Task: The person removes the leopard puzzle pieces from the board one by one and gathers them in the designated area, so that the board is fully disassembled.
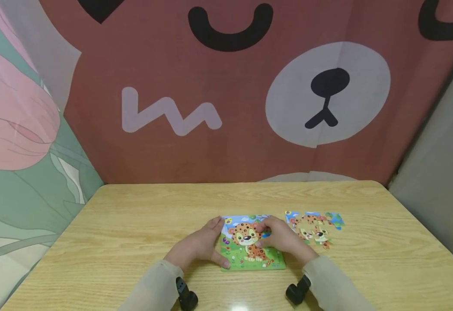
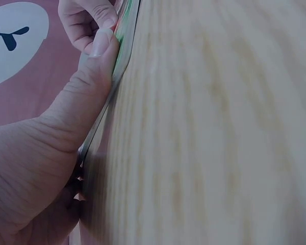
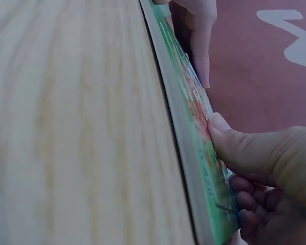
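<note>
The worktop (image 1: 133, 233) carries the puzzle (image 1: 246, 241), picture side up. Along the puzzle's left edge the left hand (image 1: 202, 244) lies spread, thumb on the near corner. The right hand (image 1: 282, 235) curls over the puzzle's right side; whether it grasps anything, I cannot tell. Pieces (image 1: 314, 228) lie clustered right of the puzzle.

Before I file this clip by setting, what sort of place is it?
Possibly a play corner or staged recording booth: a cartoon-animal backdrop behind a wood-grain table with a leopard jigsaw puzzle.

I count one puzzle board (image 1: 247, 265), two cameras (image 1: 186, 295) (image 1: 298, 292), one table (image 1: 141, 216).
</note>
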Tool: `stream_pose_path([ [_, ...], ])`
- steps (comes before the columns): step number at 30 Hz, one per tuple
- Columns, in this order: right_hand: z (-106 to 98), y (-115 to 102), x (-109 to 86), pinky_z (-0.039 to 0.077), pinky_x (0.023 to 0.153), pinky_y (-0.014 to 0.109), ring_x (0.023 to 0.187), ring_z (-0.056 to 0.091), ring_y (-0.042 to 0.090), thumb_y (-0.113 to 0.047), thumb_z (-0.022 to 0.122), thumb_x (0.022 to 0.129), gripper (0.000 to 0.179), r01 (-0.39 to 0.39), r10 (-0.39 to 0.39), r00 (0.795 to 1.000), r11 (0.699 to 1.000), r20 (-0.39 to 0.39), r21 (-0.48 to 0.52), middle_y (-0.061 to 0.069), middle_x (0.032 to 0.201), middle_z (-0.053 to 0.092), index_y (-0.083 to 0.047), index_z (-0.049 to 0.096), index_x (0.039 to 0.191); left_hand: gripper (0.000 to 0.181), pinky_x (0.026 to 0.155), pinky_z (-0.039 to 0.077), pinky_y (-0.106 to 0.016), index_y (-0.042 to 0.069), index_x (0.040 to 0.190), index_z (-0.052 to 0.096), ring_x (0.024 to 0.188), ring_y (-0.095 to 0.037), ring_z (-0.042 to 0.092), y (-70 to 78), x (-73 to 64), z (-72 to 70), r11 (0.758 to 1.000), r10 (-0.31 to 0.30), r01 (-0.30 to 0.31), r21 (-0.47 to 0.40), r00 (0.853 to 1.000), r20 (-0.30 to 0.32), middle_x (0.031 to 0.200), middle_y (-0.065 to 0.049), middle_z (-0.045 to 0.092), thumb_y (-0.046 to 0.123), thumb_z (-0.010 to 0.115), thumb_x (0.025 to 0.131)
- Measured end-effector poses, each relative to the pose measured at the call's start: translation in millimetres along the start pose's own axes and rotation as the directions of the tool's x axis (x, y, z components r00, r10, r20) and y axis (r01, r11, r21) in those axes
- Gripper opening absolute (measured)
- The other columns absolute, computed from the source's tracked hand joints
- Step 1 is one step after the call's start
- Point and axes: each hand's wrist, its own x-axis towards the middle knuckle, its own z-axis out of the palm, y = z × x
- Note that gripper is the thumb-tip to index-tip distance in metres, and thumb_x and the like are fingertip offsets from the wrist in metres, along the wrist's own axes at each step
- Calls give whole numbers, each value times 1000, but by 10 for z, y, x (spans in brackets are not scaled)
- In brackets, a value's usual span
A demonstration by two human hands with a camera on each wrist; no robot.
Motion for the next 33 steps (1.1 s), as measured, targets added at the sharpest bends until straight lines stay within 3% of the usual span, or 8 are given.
stream_pose_path([
  [6, -6, -60, 0, 48, 82, 37, 85, 51, 14, -16, 81, 68, 26, -38, 38, 999, 999, 7, -24, -2, 91, 53, -13, 60, 83, 131, 115, 19, -42, 6, 148, 15, 142, -27, 11, 0, -5, -7, 1000, 1, -1, 8, 1000, 1, 156, -10, 9, 61, 77, 47],
  [15, -16, -88, -40, 38, 61, 28, 73, 44, 15, -17, 79, 71, 29, -29, 30, 999, 999, 22, -34, -1, 81, 51, -14, 53, 85, 130, 114, 19, -42, 3, 148, 16, 142, -29, 12, 10, -14, -21, 1000, 15, -15, -4, 1000, -3, 155, -13, 10, 59, 78, 48],
  [26, -16, -93, -40, 39, 61, 27, 74, 44, 15, -15, 78, 72, 27, 18, -17, 999, 998, 27, -53, -2, 80, 52, -14, 57, 88, 130, 114, 19, -42, 4, 148, 15, 142, -28, 11, 15, -27, -37, 1000, 9, -9, 2, 1000, 7, 155, -12, 10, 60, 77, 48],
  [33, 25, -45, -55, 44, 60, 27, 76, 48, 15, -11, 78, 71, 28, -4, 5, 1000, 998, -14, 57, -2, 85, 57, -15, 64, 94, 129, 114, 19, -43, 3, 148, 16, 142, -29, 11, 17, -26, -19, 1000, 13, -13, 10, 1000, 9, 155, -13, 10, 59, 77, 49],
])
